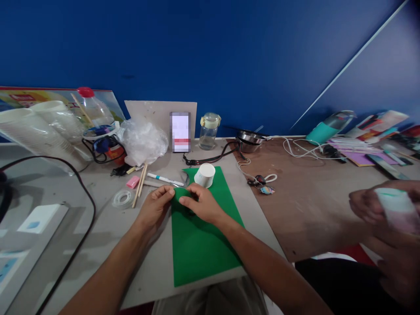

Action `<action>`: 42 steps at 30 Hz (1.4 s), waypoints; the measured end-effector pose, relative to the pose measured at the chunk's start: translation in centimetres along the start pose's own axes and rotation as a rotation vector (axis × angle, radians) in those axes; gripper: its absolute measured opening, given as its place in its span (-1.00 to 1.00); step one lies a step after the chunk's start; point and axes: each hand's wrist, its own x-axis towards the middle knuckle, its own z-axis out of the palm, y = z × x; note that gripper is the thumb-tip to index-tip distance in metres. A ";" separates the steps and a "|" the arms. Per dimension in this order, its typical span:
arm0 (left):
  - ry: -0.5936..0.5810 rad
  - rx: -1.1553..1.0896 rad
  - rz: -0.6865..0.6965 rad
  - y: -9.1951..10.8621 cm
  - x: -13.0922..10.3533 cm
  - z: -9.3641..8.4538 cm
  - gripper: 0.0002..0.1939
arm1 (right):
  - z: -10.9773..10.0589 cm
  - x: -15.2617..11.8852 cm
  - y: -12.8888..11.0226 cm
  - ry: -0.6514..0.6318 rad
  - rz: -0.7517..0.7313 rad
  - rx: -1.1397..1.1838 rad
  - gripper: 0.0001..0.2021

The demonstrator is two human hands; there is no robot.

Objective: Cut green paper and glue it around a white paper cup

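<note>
A sheet of green paper (206, 253) lies lengthwise in front of me. Near its far left corner, my left hand (158, 202) pinches the edge of a bit of green paper (180, 193) between thumb and fingers. My right hand (201, 203) holds the same bit from the right, thumb on top. Whether this bit is a separate piece or part of the sheet, I cannot tell. Just beyond my right hand, a white paper cup (205, 175) stands upside down on the sheet. Partly hidden scissors (185, 176) lie beside the cup, behind my fingers.
Left of my hands are a marker (165, 179), wooden sticks (140, 185), a pink eraser (133, 182) and a tape roll (122, 199). A phone (180, 132) and a glass jar (209, 132) stand behind. At right, another person's blurred hands (367, 203) hold a whitish cup.
</note>
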 end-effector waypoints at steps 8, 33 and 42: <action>-0.050 0.053 -0.018 -0.5 -0.3 0.2 -0.82 | 0.2 -0.2 -0.1 -0.002 0.034 -0.003 -0.73; 0.021 -0.056 0.122 0.8 0.7 -1.2 -0.83 | -1.5 0.4 0.4 0.082 0.095 0.337 -0.67; 0.223 -0.445 0.289 2.6 1.9 -3.0 -0.86 | -2.1 0.2 -0.1 0.098 0.038 -0.181 -0.78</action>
